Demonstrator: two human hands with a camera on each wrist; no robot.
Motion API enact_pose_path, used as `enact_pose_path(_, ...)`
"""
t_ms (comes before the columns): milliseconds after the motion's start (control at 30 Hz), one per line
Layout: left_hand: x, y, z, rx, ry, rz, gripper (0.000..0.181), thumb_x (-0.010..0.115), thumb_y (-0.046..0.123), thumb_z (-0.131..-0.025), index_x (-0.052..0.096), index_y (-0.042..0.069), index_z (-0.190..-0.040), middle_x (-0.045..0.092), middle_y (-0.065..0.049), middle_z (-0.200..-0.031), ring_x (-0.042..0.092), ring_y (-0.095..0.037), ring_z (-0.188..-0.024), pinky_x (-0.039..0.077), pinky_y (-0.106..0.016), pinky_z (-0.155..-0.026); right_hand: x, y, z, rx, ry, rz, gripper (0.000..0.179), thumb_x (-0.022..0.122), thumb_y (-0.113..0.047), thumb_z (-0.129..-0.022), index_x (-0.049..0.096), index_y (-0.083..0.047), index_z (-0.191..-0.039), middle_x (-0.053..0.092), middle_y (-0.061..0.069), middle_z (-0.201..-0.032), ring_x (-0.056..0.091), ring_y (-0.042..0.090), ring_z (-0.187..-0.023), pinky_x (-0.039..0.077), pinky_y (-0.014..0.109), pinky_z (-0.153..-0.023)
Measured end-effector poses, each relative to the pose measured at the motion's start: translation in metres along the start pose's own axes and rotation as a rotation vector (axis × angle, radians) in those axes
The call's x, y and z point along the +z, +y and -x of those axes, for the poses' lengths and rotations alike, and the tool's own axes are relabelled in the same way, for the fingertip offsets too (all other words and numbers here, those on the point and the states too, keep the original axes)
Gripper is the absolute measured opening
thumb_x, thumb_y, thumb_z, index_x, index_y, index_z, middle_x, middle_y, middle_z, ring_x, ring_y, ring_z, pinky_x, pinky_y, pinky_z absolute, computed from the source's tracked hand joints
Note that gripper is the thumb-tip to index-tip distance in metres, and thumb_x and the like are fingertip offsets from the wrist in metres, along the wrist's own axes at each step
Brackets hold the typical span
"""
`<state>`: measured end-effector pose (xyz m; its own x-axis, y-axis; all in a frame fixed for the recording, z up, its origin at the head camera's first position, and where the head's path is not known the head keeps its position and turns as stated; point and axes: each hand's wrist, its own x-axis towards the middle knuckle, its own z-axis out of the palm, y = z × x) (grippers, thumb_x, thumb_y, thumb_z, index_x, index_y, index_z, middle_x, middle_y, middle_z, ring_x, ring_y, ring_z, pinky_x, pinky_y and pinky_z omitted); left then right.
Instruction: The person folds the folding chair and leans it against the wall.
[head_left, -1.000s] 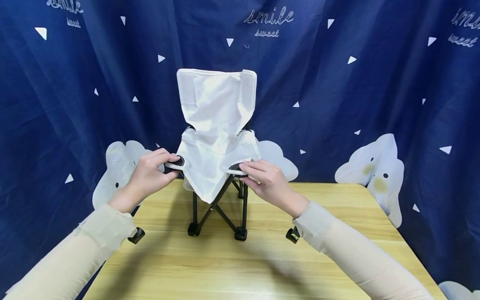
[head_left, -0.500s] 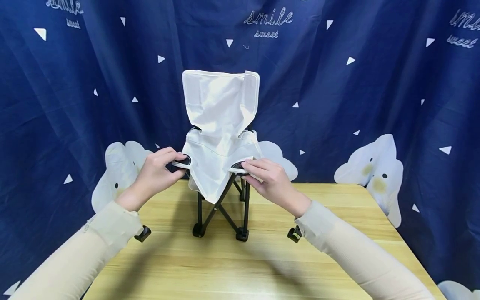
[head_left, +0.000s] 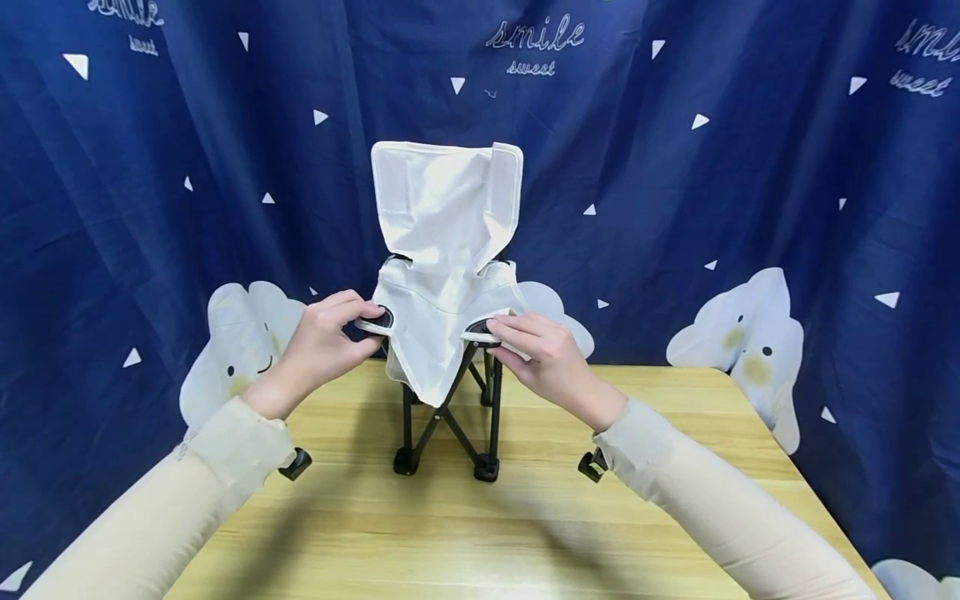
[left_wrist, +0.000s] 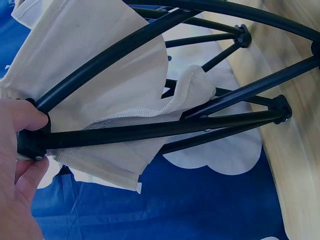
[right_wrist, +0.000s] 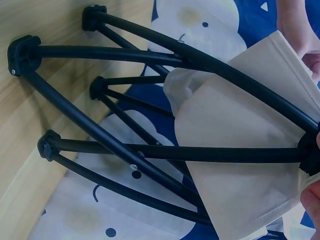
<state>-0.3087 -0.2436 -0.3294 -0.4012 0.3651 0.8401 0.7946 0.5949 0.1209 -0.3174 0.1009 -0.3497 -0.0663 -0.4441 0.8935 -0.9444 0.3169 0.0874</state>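
A small folding chair [head_left: 448,196] with white fabric and a black tube frame stands upright on the wooden table. My left hand [head_left: 324,343] pinches the seat's front left corner, thumb below and fingers on top. In the left wrist view a black corner joint [left_wrist: 34,142] sits between that thumb and fingers. The front right corner is gripped likewise by my right hand [head_left: 551,358]. The seat fabric [head_left: 431,350] sags to a point between both corners. Crossed legs [right_wrist: 135,159] and black feet [right_wrist: 24,54] show in the right wrist view, where only fingertips of the right hand appear.
The wooden table [head_left: 450,542] extends forward and to both sides of the chair. A dark blue curtain [head_left: 615,150] with white triangles and cloud figures hangs close behind it. Small black devices [head_left: 296,463] sit under both wrists.
My left hand has moved right with the left corner, and the chair's left feet have slid inward. The chair stands narrower, its back shifted a little right. My right hand has moved only slightly.
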Motion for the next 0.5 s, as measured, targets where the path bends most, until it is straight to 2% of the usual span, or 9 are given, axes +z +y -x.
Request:
enact_pose_path(167,0.003,0.005,-0.004,0.024,0.002,0.0,0.029,0.083,-0.015,-0.068,0.078,-0.002,-0.094,0.075,-0.013,-0.087,0.068,-0.026,-0.08,0.051,-0.021,-0.08,-0.003,-0.001,-0.001,0.002,-0.003,0.004,0.043,0.094,0.008,-0.072,0.081,0.006,-0.112,0.082,0.021,-0.11,0.079,0.038,-0.098,0.066,0.051,-0.09)
enact_pose_path(500,0.014,0.012,-0.014,0.068,0.013,0.031,0.029,0.08,-0.017,-0.068,0.079,-0.002,-0.093,0.073,-0.012,-0.084,0.066,-0.025,-0.078,0.052,-0.022,-0.077,-0.007,0.001,0.0,0.009,0.008,0.005,0.043,0.094,0.01,-0.072,0.081,0.006,-0.112,0.081,0.022,-0.11,0.079,0.04,-0.099,0.066,0.051,-0.09)
